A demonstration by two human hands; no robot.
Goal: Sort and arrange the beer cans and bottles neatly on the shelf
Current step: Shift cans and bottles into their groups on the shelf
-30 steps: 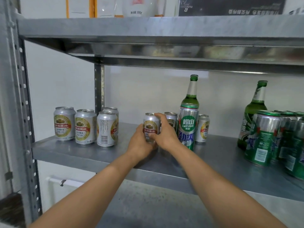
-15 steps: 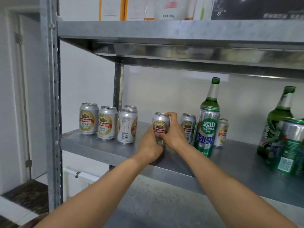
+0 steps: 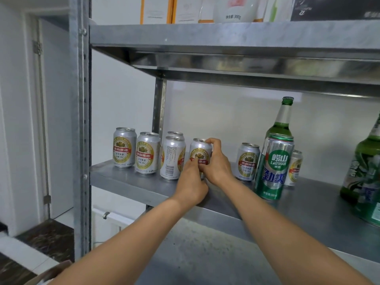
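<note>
Reaching forward with both bare arms, elbows nearly straight, to the steel shelf. Clasping one silver beer can between both hands: right hand wrapped round its right side, forefinger and thumb hooked at the top rim; left hand pushed up from below, fingertips pinched on the label. Held upright, base hidden behind the hands, so impossible to tell whether standing or lifted. Just left of it, a cluster of four matching silver cans, three in front and one behind. To the right, across an open gap, a lone silver can, then a tall green can in front of a green bottle, with a half-hidden silver can behind. Bare metal along the shelf's front edge beneath the wrists. Overhead, the upper shelf; at the left end, an upright post.
</note>
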